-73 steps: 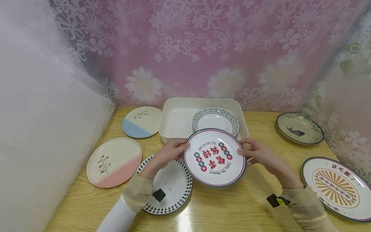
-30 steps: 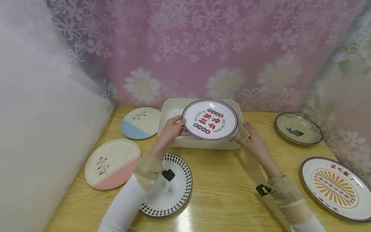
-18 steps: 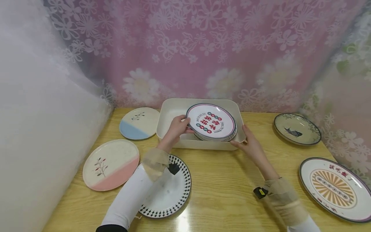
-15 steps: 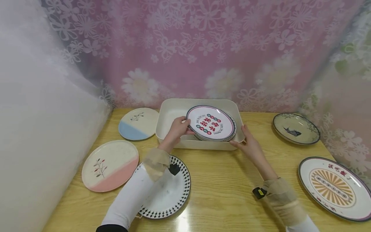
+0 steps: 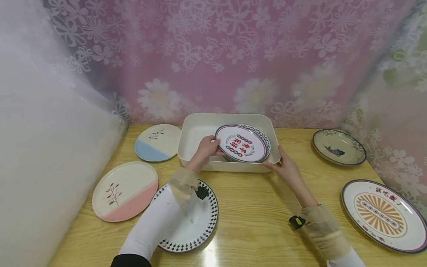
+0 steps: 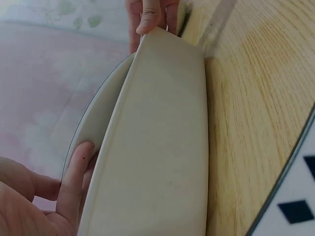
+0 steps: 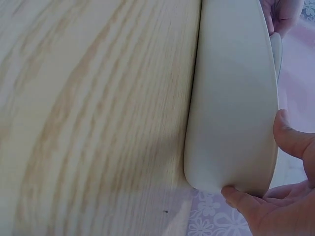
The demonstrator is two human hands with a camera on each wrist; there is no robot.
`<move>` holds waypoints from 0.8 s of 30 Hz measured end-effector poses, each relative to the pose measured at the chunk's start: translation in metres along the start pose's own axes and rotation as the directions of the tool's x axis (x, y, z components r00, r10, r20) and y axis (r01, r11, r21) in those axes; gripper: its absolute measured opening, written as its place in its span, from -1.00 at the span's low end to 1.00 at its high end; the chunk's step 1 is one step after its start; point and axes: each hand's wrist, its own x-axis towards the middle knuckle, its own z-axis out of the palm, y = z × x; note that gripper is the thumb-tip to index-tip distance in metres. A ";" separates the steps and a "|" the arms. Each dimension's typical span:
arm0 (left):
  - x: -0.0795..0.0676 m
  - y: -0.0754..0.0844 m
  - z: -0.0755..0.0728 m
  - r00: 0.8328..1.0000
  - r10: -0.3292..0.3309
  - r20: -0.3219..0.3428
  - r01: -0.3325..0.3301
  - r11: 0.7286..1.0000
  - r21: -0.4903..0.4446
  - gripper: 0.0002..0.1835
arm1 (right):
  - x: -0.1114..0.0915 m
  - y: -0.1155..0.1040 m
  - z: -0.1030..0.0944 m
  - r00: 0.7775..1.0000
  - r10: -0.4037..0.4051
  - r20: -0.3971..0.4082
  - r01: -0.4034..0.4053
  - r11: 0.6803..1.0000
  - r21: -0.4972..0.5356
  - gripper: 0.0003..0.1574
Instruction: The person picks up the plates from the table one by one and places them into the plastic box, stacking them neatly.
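Where a pink floral curtain (image 5: 207, 89) backs the wooden bench (image 5: 250, 215), a cream rectangular bin (image 5: 238, 168) sits at the far middle.
Right on the bench is a sunburst plate (image 5: 383, 217); left, a black-diamond-rimmed plate (image 5: 200, 220) partly hidden by a white sleeve (image 5: 150, 222), and a pink-and-cream plate (image 5: 125, 191); far right, a fish-painted dish (image 5: 339, 147); far left, a blue-and-cream plate (image 5: 158, 142). In the bin's right half, a red-lettered plate (image 5: 241, 143) overlaps a zigzag-rimmed plate (image 5: 262, 135). The fingers and thumb of the left hand (image 5: 207, 148) pinch the red-lettered plate by its left rim; those of the right hand (image 5: 287, 167) grip the bin's near right corner.
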 end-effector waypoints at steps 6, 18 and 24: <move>0.005 -0.005 -0.001 1.000 -0.002 0.019 0.002 1.000 0.024 -0.59 | 0.000 0.000 0.000 1.000 0.010 0.002 -0.010 1.000 0.008 0.30; 0.009 -0.004 -0.011 0.994 -0.054 0.093 0.033 0.976 0.215 -0.56 | -0.001 0.003 0.003 1.000 0.000 -0.010 0.000 1.000 0.029 0.26; 0.014 -0.006 -0.012 0.992 -0.083 0.092 0.051 0.951 0.304 -0.60 | -0.001 0.003 0.002 1.000 0.016 0.001 -0.016 0.999 0.033 0.27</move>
